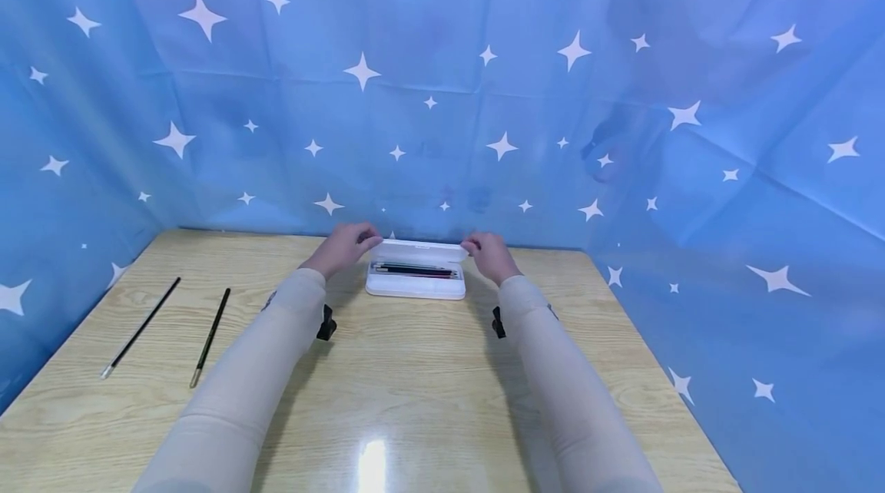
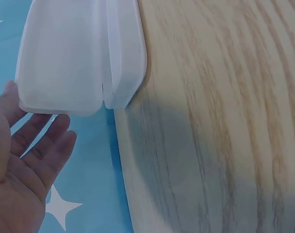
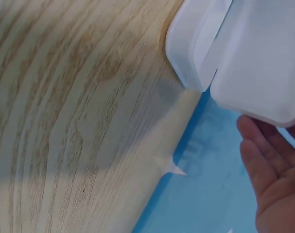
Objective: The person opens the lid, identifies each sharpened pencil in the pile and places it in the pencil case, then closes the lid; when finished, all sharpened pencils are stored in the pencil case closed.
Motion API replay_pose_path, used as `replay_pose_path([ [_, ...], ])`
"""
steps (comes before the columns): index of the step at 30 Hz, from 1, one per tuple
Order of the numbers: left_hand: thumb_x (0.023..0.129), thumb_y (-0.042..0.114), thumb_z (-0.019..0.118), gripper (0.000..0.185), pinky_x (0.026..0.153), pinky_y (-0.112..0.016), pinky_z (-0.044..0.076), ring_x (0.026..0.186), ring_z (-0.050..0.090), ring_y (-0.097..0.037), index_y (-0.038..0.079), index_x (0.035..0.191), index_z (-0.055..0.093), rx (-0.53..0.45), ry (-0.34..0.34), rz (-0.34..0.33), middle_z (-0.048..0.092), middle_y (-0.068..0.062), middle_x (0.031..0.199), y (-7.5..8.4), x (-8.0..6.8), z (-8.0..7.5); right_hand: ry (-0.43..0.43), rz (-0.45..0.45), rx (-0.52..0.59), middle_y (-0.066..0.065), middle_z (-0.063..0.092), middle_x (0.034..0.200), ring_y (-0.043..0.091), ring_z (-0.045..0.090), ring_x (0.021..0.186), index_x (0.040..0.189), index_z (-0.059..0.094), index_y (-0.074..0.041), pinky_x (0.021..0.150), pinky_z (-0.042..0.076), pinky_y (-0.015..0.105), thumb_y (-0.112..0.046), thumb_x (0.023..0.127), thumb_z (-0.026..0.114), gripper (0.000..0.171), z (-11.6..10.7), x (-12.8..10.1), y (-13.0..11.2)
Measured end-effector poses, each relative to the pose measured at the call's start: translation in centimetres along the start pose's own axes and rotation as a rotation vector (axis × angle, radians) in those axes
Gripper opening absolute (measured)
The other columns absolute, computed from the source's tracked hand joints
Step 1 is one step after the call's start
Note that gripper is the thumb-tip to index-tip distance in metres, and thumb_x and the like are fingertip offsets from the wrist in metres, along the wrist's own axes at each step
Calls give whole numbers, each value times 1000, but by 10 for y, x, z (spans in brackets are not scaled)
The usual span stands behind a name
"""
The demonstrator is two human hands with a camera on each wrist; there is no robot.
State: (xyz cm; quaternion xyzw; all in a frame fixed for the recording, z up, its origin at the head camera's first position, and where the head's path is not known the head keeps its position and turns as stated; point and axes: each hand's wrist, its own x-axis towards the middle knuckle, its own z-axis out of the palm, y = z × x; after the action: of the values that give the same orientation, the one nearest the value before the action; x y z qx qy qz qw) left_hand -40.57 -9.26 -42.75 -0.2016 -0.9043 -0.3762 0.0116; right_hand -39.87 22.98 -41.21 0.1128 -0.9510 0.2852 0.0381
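Note:
A white pencil case point(image 1: 415, 289) lies at the far edge of the table with its lid point(image 1: 419, 250) raised. Several pencils point(image 1: 415, 271) lie inside it. At the lid's left corner, my left hand point(image 1: 345, 247) pinches the edge between thumb and fingers; the left wrist view shows the fingers point(image 2: 52, 141) behind the lid's end. My right hand point(image 1: 491, 256) holds the opposite corner in the same way, its fingers point(image 3: 264, 155) under the lid's end in the right wrist view.
Two dark pencils lie apart on the left of the wooden table point(image 1: 429, 370): one pencil point(image 1: 141, 326) farther left, another pencil point(image 1: 210, 337) nearer my left sleeve. A blue curtain with white stars point(image 1: 442, 94) hangs right behind the table and along both sides.

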Motion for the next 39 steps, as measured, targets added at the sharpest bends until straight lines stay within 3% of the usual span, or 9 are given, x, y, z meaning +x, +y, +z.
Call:
replay_pose_path([
  [11,105,31,59,22,92,-46,51,105,60,-28,11,109,67,-84,-8,-11,67,-8,109,-3,-1,2,-85,20,29,20,68,110,35,62,99,112,71,0,84,52,43,-21,107,53,28,-3,2,0],
  [20,105,31,57,24,95,-47,50,110,58,-28,11,113,67,-93,-45,-44,65,-8,114,-2,-4,2,-124,15,-19,16,70,110,31,64,104,113,72,0,90,54,43,-17,104,58,24,-3,1,-2],
  [28,104,23,61,18,91,-45,52,107,60,-29,9,111,69,-92,-77,-10,66,-10,118,-5,-6,1,-182,19,-42,10,69,112,26,64,106,113,72,-4,92,55,40,-17,102,62,20,-2,1,-1],
  [35,100,23,68,23,96,-46,51,111,60,-29,6,115,69,-74,-117,11,66,-11,120,-10,-5,1,-221,-3,-35,8,69,109,23,64,103,112,71,-4,94,54,37,-16,98,67,19,-1,-2,-2],
  [39,97,24,72,33,106,-50,44,125,53,-33,8,125,67,-54,-140,3,60,-13,133,-15,-4,2,-252,-52,-43,13,69,113,27,65,107,115,70,0,95,54,38,-13,97,69,23,0,-2,-1],
])
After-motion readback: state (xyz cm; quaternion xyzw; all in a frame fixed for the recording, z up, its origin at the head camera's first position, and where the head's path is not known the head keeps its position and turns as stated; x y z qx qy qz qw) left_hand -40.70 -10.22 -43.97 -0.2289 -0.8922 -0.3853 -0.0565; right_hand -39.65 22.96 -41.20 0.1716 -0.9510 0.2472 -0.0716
